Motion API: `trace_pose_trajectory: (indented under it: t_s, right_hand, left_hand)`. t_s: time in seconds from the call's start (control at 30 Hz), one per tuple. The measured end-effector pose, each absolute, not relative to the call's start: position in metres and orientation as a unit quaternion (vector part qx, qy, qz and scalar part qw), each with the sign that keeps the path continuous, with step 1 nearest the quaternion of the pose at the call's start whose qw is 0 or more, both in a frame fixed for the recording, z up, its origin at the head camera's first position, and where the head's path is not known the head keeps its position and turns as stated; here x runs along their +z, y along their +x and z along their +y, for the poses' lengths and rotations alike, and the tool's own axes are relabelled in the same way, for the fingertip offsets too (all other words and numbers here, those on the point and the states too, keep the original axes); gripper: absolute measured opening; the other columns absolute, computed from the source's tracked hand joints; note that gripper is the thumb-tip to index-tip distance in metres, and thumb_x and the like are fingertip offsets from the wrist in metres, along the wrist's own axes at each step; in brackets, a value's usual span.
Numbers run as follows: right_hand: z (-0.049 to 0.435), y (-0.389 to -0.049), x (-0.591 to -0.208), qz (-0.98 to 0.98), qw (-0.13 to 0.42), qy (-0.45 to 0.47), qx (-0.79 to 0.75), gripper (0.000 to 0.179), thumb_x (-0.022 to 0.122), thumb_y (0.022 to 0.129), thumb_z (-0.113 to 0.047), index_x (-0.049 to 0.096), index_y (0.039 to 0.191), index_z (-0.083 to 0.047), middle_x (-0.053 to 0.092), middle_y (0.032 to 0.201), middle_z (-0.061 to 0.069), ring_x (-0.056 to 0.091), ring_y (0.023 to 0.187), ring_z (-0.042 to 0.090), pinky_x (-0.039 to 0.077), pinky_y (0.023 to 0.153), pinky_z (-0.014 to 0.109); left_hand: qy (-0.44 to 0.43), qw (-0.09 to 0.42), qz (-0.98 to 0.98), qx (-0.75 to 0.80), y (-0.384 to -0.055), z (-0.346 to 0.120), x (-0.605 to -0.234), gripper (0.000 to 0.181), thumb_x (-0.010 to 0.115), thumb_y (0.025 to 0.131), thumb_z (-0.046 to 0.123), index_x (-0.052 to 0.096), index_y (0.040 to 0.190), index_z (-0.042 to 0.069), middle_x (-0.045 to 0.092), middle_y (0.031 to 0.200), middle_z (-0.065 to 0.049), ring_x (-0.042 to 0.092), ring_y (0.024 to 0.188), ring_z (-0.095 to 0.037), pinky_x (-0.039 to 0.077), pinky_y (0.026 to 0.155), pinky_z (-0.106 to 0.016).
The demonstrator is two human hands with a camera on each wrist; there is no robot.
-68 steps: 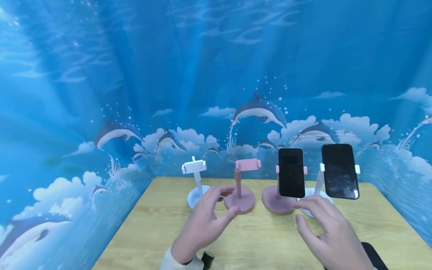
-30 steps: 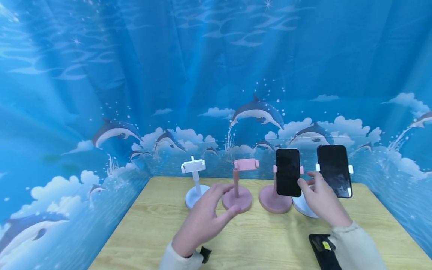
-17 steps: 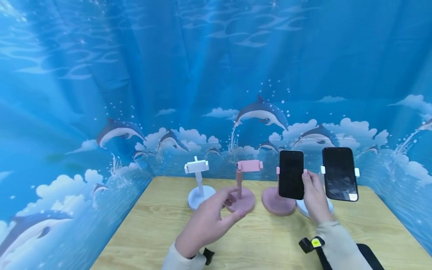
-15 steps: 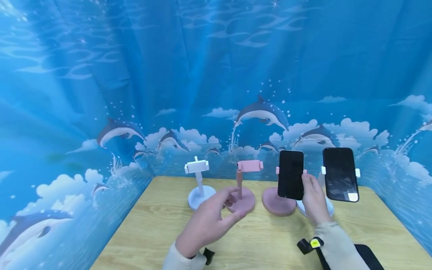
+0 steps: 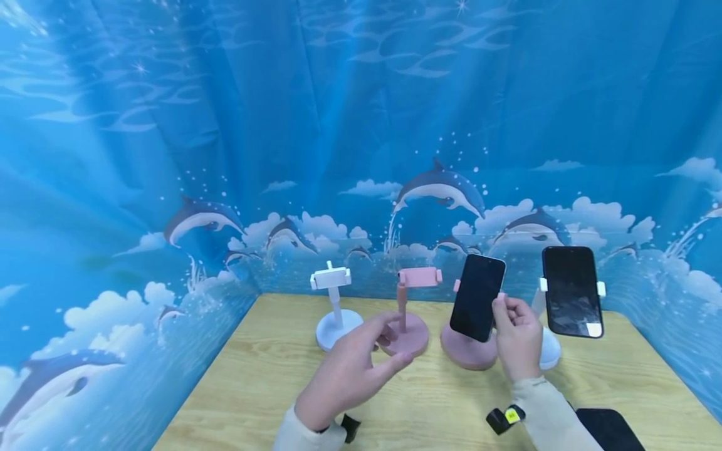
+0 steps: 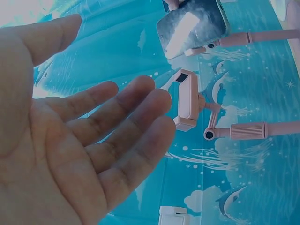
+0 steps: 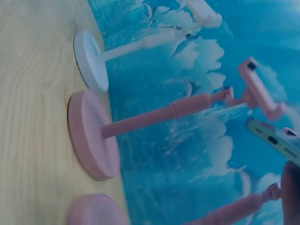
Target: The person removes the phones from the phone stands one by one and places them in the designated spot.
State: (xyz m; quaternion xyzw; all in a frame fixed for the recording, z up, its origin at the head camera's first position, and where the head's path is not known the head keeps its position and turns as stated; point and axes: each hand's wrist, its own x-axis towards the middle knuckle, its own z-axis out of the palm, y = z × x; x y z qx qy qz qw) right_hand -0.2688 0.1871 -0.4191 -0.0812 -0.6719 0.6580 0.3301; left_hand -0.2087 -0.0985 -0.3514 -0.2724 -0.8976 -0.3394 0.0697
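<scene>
Apparently adjusting the tilted phone (image 5: 476,299) at a pink stand (image 5: 467,356).
Pinching its edge with right hand (image 5: 517,339), keeping left hand (image 5: 348,371) relaxed, empty; probably needing careful angle control next.

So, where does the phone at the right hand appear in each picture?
Head: the phone is right of centre, below mid-height, tilted.
Left wrist: at the top edge, right of centre, partly out of frame.
Right wrist: at the right edge, just below mid-height, only one end showing.
Shared landmark: the phoneless pink stand.
</scene>
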Motion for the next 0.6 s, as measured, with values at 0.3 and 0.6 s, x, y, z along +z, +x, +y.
trace_pose_trajectory:
  t_s: [0.3, 0.6]
  right_hand:
    - [0.17, -0.234, -0.381, -0.662, 0.408, -0.025, 0.628, 0.021, 0.061, 0.105, -0.019, 0.068, 0.103, 0.0, 0.042, 0.063, -0.003, 0.037, 0.053, 0.011, 0.031, 0.048, 0.025]
    - [0.177, -0.234, -0.376, -0.683, 0.379, -0.005, 0.624, 0.026, 0.055, 0.108, -0.019, 0.063, 0.107, 0.005, 0.053, 0.078, -0.004, 0.05, 0.074, 0.013, 0.044, 0.068, 0.018]
  left_hand:
    - [-0.277, 0.072, -0.895, -0.344, -0.207, -0.1, -0.348, 0.057, 0.063, 0.099, 0.057, 0.054, 0.146, 0.026, 0.068, 0.112, 0.013, 0.063, 0.097, 0.0, 0.056, 0.085, -0.027]
    - [-0.289, 0.06, -0.891, -0.345, -0.201, -0.1, -0.344, 0.058, 0.065, 0.099, 0.052, 0.053, 0.148, 0.023, 0.069, 0.114, 0.01, 0.064, 0.099, -0.002, 0.057, 0.086, -0.027]
